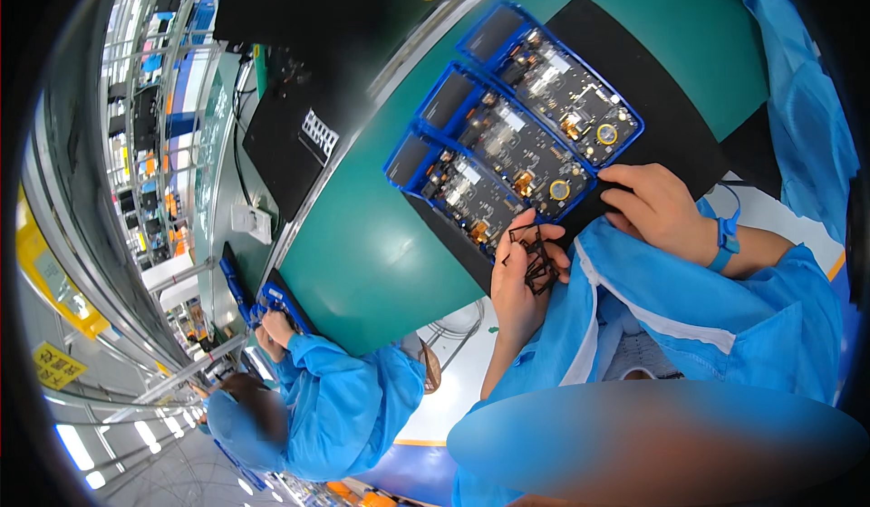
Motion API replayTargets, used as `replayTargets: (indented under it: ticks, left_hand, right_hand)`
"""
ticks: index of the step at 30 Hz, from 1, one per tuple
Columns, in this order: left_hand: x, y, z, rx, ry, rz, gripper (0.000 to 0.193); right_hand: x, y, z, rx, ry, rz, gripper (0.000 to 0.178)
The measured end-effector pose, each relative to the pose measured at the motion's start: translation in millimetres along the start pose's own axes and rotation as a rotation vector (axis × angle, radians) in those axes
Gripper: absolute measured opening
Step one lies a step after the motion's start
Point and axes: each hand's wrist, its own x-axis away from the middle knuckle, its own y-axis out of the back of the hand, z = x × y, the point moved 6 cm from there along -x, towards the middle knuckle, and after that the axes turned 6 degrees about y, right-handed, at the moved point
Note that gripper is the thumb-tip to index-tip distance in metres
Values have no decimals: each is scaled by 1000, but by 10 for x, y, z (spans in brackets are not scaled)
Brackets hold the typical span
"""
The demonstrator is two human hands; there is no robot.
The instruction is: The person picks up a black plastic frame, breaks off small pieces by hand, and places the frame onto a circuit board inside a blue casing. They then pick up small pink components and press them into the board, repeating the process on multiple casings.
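Note:
Three blue device housings with dark circuit boards lie side by side on a black mat: a left housing [476, 196], a middle housing [521, 140] and a right housing [580, 90]. My left hand [518, 280] is closed round several thin black frames [541, 267], just below the left housing's near end. My right hand [660, 203], with a blue wrist strap [728, 235], reaches to the near corners of the middle and right housings. Its fingers are apart, with the index fingertip at the housing edge; nothing shows in them.
The black mat [671, 81] lies on a green tabletop [381, 244]. At left, a person in blue [317, 398] works on another blue part [285, 303]. A blue sleeve [797, 99] hangs at the right edge. Dark equipment [299, 163] and shelving [149, 117] stand beyond.

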Motion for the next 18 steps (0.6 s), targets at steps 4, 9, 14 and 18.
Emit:
replayTargets:
  ticks: [4, 9, 14, 18]
  left_hand:
    - [44, 52, 18, -5, -8, -7, 40]
    - [-5, -45, -79, -54, -26, -91, 39]
    - [-64, -83, -191, -14, -107, -171, 41]
    - [-66, -31, -189, -7, -152, -201, 40]
  right_hand:
    - [-122, 108, -55, -93, -8, -109, 33]
    - [-528, 214, -2, -231, 109, -63, 43]
    - [-630, 121, 46, -356, 66, 29, 48]
    - [-685, 78, 99, -389, 82, 47, 44]
